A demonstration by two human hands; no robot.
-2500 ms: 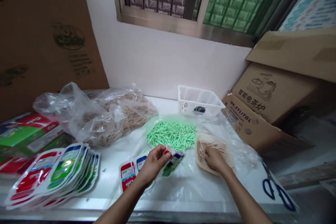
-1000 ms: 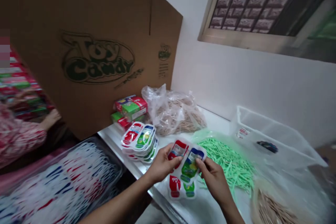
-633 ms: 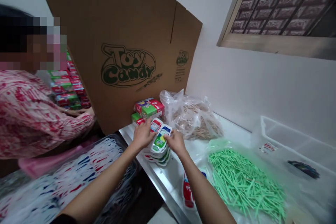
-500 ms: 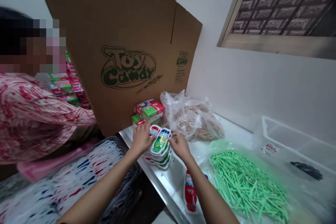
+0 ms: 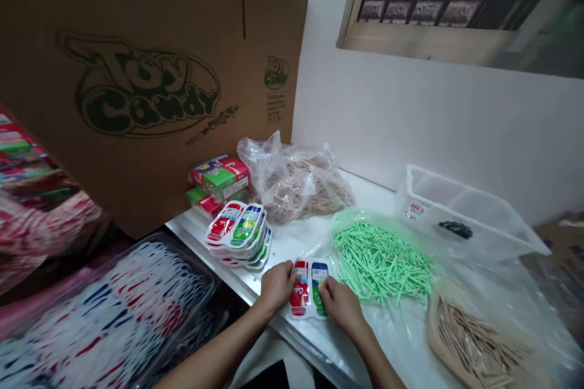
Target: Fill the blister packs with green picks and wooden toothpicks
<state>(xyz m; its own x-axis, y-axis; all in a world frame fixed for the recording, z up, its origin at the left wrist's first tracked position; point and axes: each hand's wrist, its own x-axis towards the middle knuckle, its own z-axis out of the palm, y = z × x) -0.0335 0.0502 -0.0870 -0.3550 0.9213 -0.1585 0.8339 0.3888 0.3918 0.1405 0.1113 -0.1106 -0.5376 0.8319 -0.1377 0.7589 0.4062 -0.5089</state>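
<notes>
A flat red, blue and green packet (image 5: 306, 295) lies near the front edge of the white table (image 5: 292, 240). My left hand (image 5: 277, 285) rests on the packet's left side, fingers curled onto it. My right hand (image 5: 341, 306) touches its right side with the fingers bent. A stack of the same packets (image 5: 239, 234) lies just to the left. A pile of green sticks (image 5: 382, 261) on clear plastic sits right of my hands.
A clear bag of brown sticks (image 5: 296, 185), small red and green boxes (image 5: 219, 179) and a big "Toy Candy" carton (image 5: 141, 79) stand at the back left. Tan sticks fill a tray (image 5: 474, 340) at right, behind it a clear bin (image 5: 465, 216). Another person's patterned sleeve (image 5: 41, 231) shows at left.
Both hands left the packet stack and came back right to the single packet by the table edge. The view swung right; the other person is mostly out of frame.
</notes>
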